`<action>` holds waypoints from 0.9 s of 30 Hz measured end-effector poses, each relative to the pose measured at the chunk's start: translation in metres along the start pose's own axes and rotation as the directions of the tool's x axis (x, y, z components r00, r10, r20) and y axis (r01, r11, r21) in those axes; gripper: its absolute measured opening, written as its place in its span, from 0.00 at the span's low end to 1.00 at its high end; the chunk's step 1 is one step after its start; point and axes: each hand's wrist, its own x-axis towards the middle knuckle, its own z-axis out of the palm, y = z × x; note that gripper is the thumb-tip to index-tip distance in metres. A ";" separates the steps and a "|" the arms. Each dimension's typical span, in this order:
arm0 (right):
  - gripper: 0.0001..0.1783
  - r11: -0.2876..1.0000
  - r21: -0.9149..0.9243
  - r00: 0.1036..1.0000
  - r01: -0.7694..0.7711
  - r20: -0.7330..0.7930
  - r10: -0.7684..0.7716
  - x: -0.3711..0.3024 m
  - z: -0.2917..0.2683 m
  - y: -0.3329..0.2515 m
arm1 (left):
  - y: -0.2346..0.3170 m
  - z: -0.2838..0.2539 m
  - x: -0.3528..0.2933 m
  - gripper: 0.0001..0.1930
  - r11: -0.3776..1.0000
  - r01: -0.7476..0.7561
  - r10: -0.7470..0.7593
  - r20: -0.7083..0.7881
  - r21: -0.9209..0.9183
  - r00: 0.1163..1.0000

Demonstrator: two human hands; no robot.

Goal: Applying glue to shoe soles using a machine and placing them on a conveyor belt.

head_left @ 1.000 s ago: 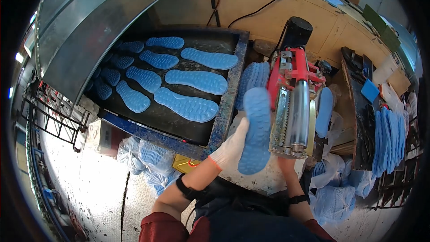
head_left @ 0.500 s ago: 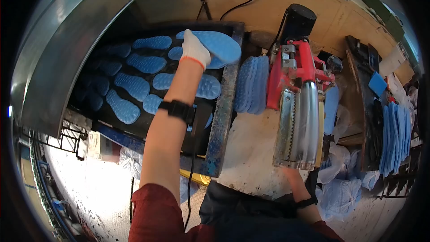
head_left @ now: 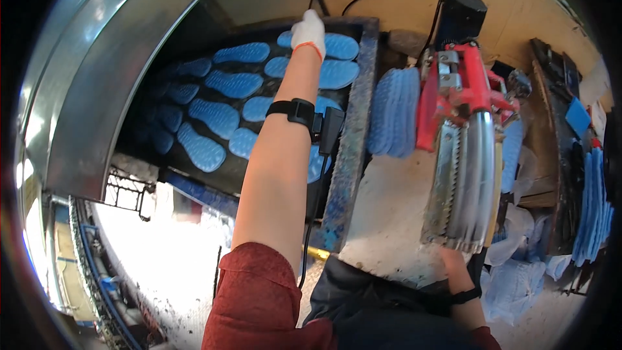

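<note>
My left hand (head_left: 309,30), in a white glove with an orange cuff, reaches over the far row of blue shoe soles on a dark belt. A sole (head_left: 341,46) lies flat beside and partly under the hand; the fingers are too hidden to read. More soles (head_left: 233,83) lie in rows on the belt. On the right, my bare right hand (head_left: 450,258) is mostly hidden beneath the lower end of a red hand-held machine with a clear cylinder (head_left: 477,181) and a toothed metal bar (head_left: 451,178). Its fingers are out of sight.
A blue-stained metal frame (head_left: 353,175) edges the belt, and a metal hood (head_left: 97,58) covers its left side. Stacked soles (head_left: 394,113) stand between frame and machine. Another bundle of soles (head_left: 591,204) hangs at far right, above clear plastic bags (head_left: 512,288).
The sole that my left hand held up now lies on the belt in the far row. My left hand has reached farther away. My right hand stays under the machine.
</note>
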 end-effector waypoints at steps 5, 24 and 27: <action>0.29 0.995 0.093 0.998 0.037 0.050 -0.042 0.172 -0.016 -0.070 | 0.029 -0.097 -0.125 0.33 0.870 -0.216 0.147 -0.186 -0.443 0.972; 0.13 0.501 0.855 0.526 -0.132 -0.367 0.767 -0.109 -0.181 0.112 | 0.039 0.088 -0.437 0.24 0.421 -0.878 0.806 0.538 -0.229 0.246; 0.11 0.254 0.948 0.354 -0.189 -0.176 0.918 -0.124 -0.154 0.168 | 0.035 0.128 -0.425 0.25 0.366 -0.915 0.811 0.540 -0.168 0.226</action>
